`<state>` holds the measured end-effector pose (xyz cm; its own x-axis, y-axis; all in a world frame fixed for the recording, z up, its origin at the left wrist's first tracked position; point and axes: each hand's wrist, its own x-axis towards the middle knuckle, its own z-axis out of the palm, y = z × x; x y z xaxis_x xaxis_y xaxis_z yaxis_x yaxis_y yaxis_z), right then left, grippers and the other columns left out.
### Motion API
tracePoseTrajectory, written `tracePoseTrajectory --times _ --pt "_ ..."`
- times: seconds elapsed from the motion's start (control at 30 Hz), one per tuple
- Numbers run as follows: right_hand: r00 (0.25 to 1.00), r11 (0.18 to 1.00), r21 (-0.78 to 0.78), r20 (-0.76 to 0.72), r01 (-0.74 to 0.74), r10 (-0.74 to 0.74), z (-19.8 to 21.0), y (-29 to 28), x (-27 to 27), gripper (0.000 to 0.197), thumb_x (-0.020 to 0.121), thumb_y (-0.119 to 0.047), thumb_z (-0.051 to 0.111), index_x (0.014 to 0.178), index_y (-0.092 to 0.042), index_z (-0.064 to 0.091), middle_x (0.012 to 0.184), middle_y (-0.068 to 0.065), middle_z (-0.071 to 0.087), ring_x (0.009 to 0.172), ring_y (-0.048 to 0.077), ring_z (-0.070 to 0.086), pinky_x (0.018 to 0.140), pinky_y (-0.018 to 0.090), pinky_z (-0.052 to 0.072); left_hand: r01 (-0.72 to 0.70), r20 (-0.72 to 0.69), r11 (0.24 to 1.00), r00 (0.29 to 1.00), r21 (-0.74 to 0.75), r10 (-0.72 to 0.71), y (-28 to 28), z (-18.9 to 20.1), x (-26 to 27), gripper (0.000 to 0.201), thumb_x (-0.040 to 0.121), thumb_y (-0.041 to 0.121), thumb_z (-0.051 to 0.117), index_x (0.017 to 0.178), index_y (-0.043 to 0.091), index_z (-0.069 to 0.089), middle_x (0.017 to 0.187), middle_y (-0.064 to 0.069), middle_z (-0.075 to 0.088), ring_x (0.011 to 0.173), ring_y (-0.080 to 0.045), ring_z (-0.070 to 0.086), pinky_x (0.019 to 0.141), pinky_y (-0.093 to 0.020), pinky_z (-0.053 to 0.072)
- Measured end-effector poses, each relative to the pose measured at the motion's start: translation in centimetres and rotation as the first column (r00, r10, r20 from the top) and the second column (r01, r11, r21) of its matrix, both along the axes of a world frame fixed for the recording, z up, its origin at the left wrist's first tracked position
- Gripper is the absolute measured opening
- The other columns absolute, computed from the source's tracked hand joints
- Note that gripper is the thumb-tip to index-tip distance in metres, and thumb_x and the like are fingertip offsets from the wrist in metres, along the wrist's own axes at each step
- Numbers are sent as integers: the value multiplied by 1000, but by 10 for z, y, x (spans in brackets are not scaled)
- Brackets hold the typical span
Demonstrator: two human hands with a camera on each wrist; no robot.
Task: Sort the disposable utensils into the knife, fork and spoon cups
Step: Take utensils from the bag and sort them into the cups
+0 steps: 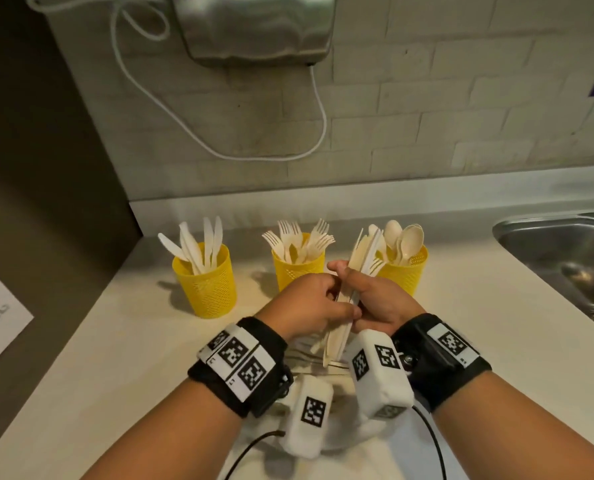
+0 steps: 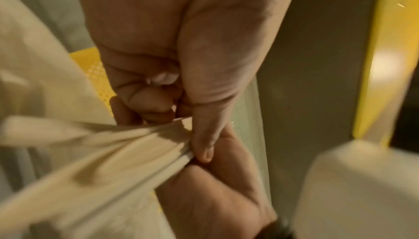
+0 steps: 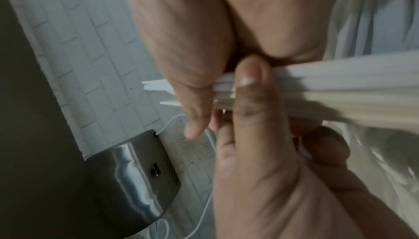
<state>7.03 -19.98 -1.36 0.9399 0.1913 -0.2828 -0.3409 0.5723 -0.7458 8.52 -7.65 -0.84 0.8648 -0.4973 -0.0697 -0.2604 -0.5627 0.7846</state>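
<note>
Both hands gripping one bundle of disposable utensils above a pale counter.

Right hand (image 1: 380, 299) curls its fingers round the mixed bundle of utensils (image 1: 352, 282), tips pointing up and away; left hand (image 1: 309, 308) pinches the handles from the other side, its thumb (image 2: 205, 146) pressed on them. Behind stand three yellow mesh cups in a row: knife cup (image 1: 205, 282) left, fork cup (image 1: 297, 268) middle, spoon cup (image 1: 406, 271) right, just behind the bundle. Counter (image 1: 115, 358) meets a steel sink (image 1: 562, 251) at right.

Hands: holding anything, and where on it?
Both hands, left and right, grip one bundle of cream disposable plastic utensils around the middle of the handles; heads stick up, handle ends hang below.
</note>
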Motion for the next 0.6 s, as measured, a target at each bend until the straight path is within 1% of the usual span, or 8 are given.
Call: tracePoseTrajectory --times 0.07,0.1,0.17,0.2,0.27,0.33,0.47,0.6 --pt "998 996 66 14 -58 57 -1 2 -2 14 88 -15 55 86 -4 62 63 15 67 51 24 67 45 33 56 -34 -135 992 991 -121 18 5 0 -2 4 83 17 66 82 19 63 66 5 59 53 -2 54 52 -14 42" --pt "995 991 97 33 -95 92 -2 4 -3 13 80 -14 62 84 -2 65 67 17 69 54 28 68 46 36 56 -65 -182 984 983 -169 34 8 -2 -2 3 84 15 65 87 16 65 68 3 61 54 -2 55 54 -17 45" --pt "990 980 148 62 -133 125 -6 7 -3 27 64 -14 77 86 -2 68 75 21 69 61 32 69 52 43 58 -139 -227 967 970 -213 89 11 -4 -1 8 84 12 64 91 11 65 73 -1 63 57 -5 57 60 -23 50" --pt "990 979 156 57 -134 126 -8 8 -3 31 65 -13 76 92 -2 66 78 22 70 65 33 70 56 46 59 -171 -234 960 965 -222 118 12 -5 0 8 84 11 62 91 10 65 76 -3 64 60 -8 59 63 -25 52" --pt "992 984 126 52 -123 117 -10 10 -1 23 86 -11 55 104 1 61 83 24 70 71 34 71 63 49 59 -213 -235 949 959 -234 157 14 -5 -1 11 85 10 57 87 18 64 78 -2 66 67 -11 63 64 -24 54" --pt "993 990 94 62 -109 104 -10 12 -1 28 96 -9 40 114 4 56 86 25 70 75 34 71 65 49 59 -237 -242 939 954 -251 176 15 -7 -1 16 86 9 55 85 23 63 78 -1 67 72 -14 65 67 -27 56" --pt "996 997 33 67 -63 61 -12 17 -1 29 97 -8 40 118 3 56 84 22 71 74 33 72 58 43 58 -248 -233 926 955 -286 184 17 -9 -4 15 86 9 57 85 23 63 79 -3 68 76 -19 66 77 -35 56" --pt "995 997 25 67 -79 77 -12 24 0 28 96 -11 44 114 4 58 91 22 70 83 31 71 74 42 59 -203 -193 931 970 -303 148 24 -8 -4 18 86 9 62 83 26 62 76 3 67 74 -11 65 69 -28 54"
